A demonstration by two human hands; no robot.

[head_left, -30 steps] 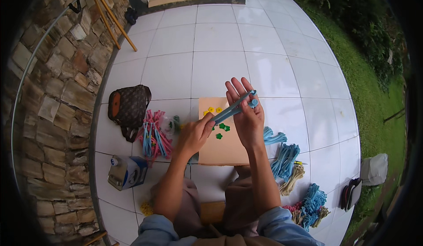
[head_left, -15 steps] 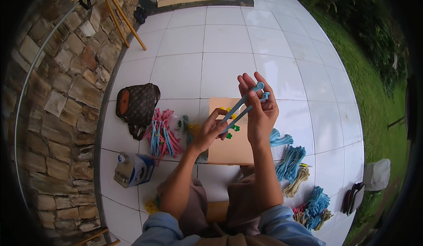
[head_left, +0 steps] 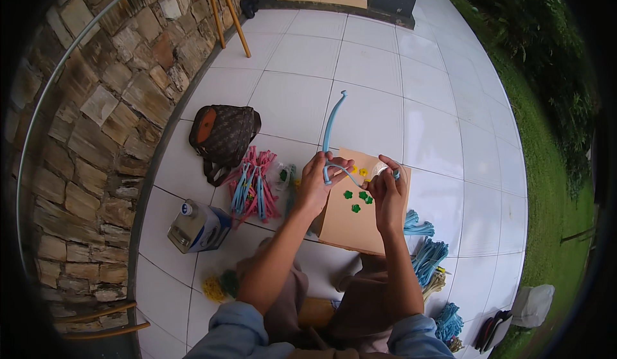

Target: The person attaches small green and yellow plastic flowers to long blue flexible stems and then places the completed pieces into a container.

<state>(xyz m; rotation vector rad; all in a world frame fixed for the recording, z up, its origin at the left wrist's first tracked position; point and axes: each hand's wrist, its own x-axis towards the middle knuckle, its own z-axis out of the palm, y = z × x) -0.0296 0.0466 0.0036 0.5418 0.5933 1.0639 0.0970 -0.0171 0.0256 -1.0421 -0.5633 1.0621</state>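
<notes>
My left hand is closed on a light blue plastic strap, whose long curved piece stands up above the fingers. A knobbed end of blue plastic hangs below that grip. From there a thin blue length runs across to my right hand, which pinches it with fingers curled and a small blue end showing beside them. Whether this is one strap or two I cannot tell. Under the hands lies a tan board. Several green flower-shaped pieces and yellow ones rest on it, beside a clear round item partly hidden by my right hand.
Left of the board lie pink and blue strap bundles, a brown backpack, a metal can and a yellow pile. To the right are blue bundles and a pale bag. A stone wall borders the tiles.
Both hands have come down lower and moved apart. The two straight blue lengths now appear as one raised curve and a thin span between the hands. The view has shifted and turned.
</notes>
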